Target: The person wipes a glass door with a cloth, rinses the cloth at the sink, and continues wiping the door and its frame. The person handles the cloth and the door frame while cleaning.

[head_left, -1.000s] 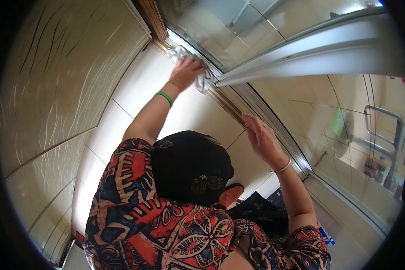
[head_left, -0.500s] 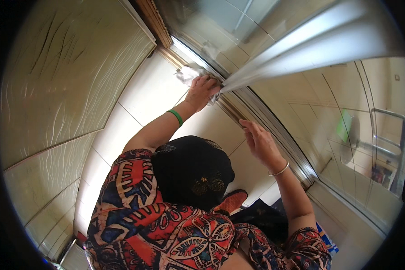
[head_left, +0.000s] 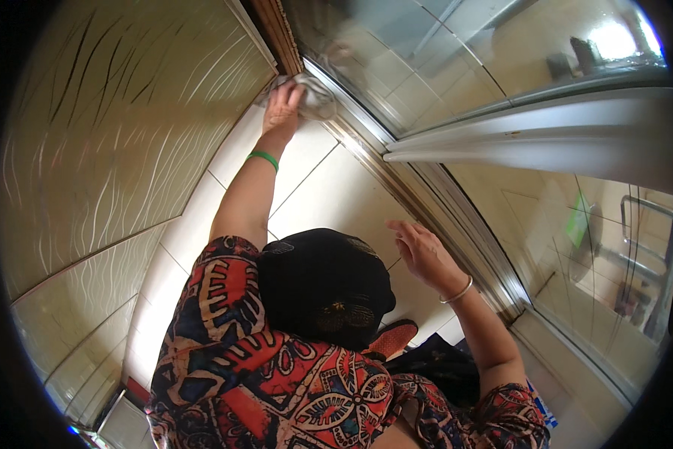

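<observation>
At the upper middle of the frame, the left hand (head_left: 282, 108) is pressing a crumpled pale cloth (head_left: 314, 96) against the metal door frame (head_left: 396, 179), grip closed on it, while the right hand (head_left: 420, 251) is hovering spread-fingered at centre right.

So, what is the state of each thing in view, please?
left hand: raised, fingers pressing the cloth
cloth: crumpled against the door frame
right hand: open, holding nothing
glass door: reflective; open or closed, cannot tell
green wristband: on left wrist
bangle: on right wrist
</observation>
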Demonstrator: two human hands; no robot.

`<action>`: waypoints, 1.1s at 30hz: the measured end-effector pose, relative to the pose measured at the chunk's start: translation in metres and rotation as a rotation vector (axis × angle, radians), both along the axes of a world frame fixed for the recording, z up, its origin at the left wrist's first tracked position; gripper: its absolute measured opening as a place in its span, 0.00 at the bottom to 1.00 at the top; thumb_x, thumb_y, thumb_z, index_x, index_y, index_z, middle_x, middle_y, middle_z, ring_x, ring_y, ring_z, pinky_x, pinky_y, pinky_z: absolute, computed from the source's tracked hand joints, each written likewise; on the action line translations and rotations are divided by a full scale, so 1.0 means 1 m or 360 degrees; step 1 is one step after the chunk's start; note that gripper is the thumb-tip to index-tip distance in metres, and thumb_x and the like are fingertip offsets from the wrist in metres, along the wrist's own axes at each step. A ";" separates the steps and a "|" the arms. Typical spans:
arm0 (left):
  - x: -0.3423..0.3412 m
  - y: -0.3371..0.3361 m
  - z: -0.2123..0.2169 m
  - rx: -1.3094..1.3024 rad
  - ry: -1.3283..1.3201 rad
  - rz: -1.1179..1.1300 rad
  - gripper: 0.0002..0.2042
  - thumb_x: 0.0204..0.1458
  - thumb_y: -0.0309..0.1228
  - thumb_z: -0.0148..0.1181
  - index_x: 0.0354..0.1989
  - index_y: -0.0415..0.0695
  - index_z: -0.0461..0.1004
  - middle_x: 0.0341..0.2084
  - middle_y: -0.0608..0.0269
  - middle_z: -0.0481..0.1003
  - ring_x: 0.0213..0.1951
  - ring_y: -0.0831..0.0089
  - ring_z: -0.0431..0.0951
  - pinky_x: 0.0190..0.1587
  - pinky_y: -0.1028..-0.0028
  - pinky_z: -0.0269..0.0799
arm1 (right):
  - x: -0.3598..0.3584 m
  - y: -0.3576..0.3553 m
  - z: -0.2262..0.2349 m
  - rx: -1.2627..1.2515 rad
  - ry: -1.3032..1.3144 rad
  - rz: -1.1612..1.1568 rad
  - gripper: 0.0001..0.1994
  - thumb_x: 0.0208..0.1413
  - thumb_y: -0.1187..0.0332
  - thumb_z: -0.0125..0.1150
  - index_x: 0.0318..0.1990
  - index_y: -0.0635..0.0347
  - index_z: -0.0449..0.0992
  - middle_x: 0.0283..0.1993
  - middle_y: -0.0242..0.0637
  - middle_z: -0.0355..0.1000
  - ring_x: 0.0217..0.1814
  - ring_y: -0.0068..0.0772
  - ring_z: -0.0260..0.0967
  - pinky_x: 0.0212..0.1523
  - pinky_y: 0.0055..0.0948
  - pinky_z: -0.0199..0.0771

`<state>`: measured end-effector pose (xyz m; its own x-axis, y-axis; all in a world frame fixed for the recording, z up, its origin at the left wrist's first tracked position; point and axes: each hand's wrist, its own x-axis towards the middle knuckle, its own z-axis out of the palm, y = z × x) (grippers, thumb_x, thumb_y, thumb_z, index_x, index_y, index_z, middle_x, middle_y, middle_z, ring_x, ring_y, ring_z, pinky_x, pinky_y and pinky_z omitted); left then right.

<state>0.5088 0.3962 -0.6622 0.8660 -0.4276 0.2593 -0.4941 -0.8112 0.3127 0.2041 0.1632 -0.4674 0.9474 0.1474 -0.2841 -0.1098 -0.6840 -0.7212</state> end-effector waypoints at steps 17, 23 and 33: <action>-0.075 0.010 -0.010 -0.0100 0.0235 0.0285 0.27 0.46 0.26 0.58 0.59 0.48 0.64 0.59 0.50 0.59 0.63 0.48 0.56 0.66 0.56 0.54 | -0.012 -0.011 -0.004 -0.0124 0.0020 -0.0038 0.15 0.55 0.77 0.55 0.52 0.61 0.69 0.40 0.47 0.75 0.45 0.49 0.72 0.47 0.40 0.72; -0.004 -0.011 -0.006 0.0105 0.0209 0.1024 0.32 0.45 0.29 0.59 0.63 0.51 0.58 0.59 0.49 0.60 0.63 0.48 0.57 0.64 0.55 0.54 | -0.026 -0.011 -0.006 -0.0077 0.0109 0.0008 0.16 0.56 0.76 0.54 0.52 0.62 0.68 0.42 0.50 0.74 0.48 0.52 0.71 0.51 0.41 0.70; -0.023 0.055 0.000 0.0394 0.0320 0.0758 0.30 0.50 0.31 0.54 0.65 0.52 0.60 0.66 0.56 0.59 0.66 0.55 0.57 0.63 0.57 0.58 | -0.028 -0.012 -0.021 -0.0064 0.0080 0.0115 0.15 0.55 0.75 0.55 0.50 0.61 0.68 0.39 0.51 0.73 0.45 0.53 0.71 0.47 0.42 0.72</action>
<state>0.4858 0.4507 -0.6626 0.9999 -0.0048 0.0113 -0.0062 -0.9908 0.1352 0.1764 0.1515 -0.4886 0.9192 0.2022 -0.3379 -0.0945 -0.7198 -0.6877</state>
